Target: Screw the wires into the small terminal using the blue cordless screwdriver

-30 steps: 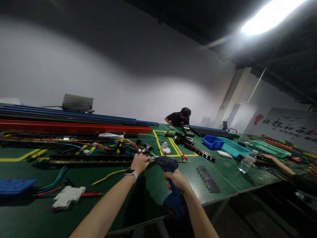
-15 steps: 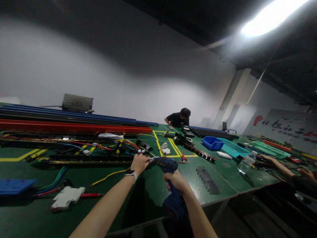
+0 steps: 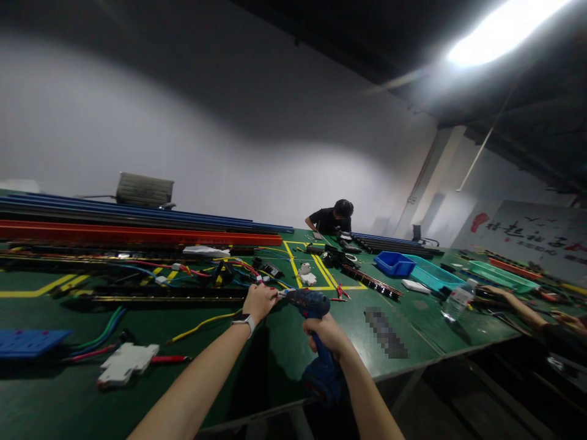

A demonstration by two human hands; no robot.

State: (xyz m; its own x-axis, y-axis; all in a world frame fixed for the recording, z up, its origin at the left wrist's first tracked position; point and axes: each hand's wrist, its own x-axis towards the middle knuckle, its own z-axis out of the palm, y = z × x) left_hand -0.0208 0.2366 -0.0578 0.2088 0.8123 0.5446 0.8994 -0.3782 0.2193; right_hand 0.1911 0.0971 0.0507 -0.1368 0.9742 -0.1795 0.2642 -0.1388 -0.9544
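Observation:
My right hand (image 3: 329, 335) is wrapped round the grip of a blue cordless drill (image 3: 310, 301), its battery base hanging low near the table's front edge. The drill points left, its tip meeting the fingers of my left hand (image 3: 258, 303). Those fingers are closed in a pinch on a small part at the tip, too small and covered to name. My left wrist wears a watch (image 3: 244, 319) with a white strap. Just beyond the left hand lie red and blue wires (image 3: 247, 269) and a long black rail (image 3: 169, 296).
White circuit breakers (image 3: 127, 364) lie on the green table (image 3: 275, 373). Long orange channels (image 3: 137, 233) run along the back left. At right are a blue bin (image 3: 393, 264), a turquoise tray (image 3: 433, 273) and a water bottle (image 3: 458, 300). One person (image 3: 332, 219) sits opposite; another's arm (image 3: 518, 308) reaches in.
The view has shifted very slightly. Both hands and the drill keep nearly the same position, with the drill tip still at my left fingers.

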